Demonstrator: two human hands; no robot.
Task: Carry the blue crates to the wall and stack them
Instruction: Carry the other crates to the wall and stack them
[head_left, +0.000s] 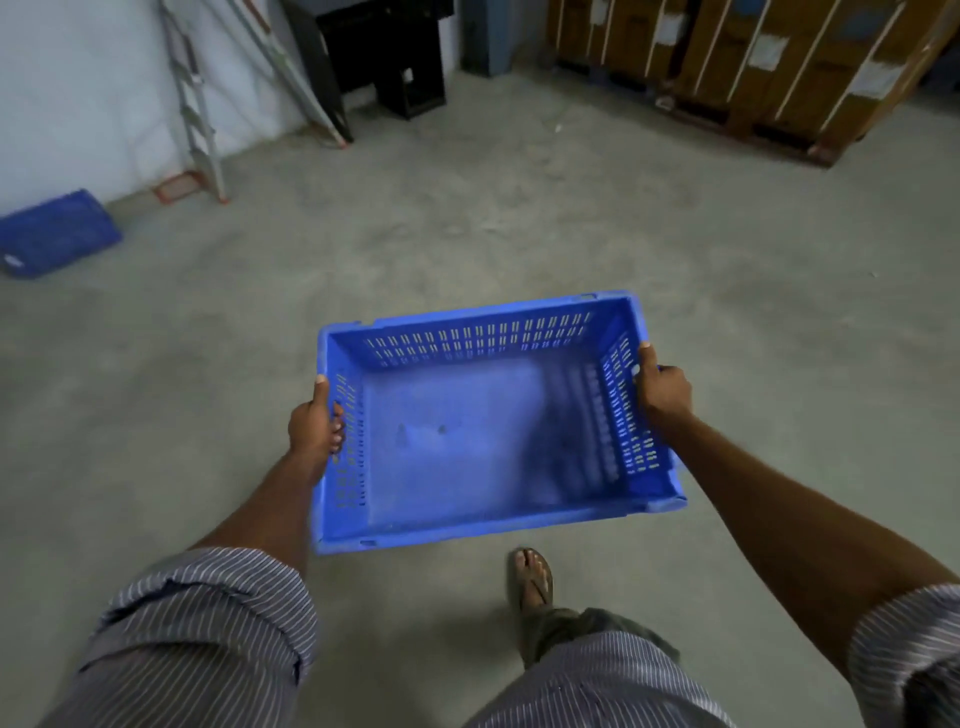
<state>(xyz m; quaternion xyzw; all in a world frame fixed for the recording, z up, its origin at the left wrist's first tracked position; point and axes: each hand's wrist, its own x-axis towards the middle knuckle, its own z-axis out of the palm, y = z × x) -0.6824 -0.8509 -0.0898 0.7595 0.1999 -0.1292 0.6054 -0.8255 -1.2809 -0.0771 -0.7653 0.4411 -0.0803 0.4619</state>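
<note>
An empty blue crate (467, 441) with slotted walls hangs in the air in front of me, open side up. My left hand (316, 423) grips its left short wall, thumb on the rim and fingers through the slots. My right hand (662, 387) grips the right short wall the same way. A second blue crate (54, 234) lies on the floor at the far left, against the white wall (78, 78).
A folded metal ladder (200, 104) leans on the white wall. A black stand (384, 52) sits in the back corner. Strapped cardboard boxes on a pallet (753, 62) fill the back right. Bare concrete floor (467, 218) lies ahead; my sandalled foot (532, 577) steps forward.
</note>
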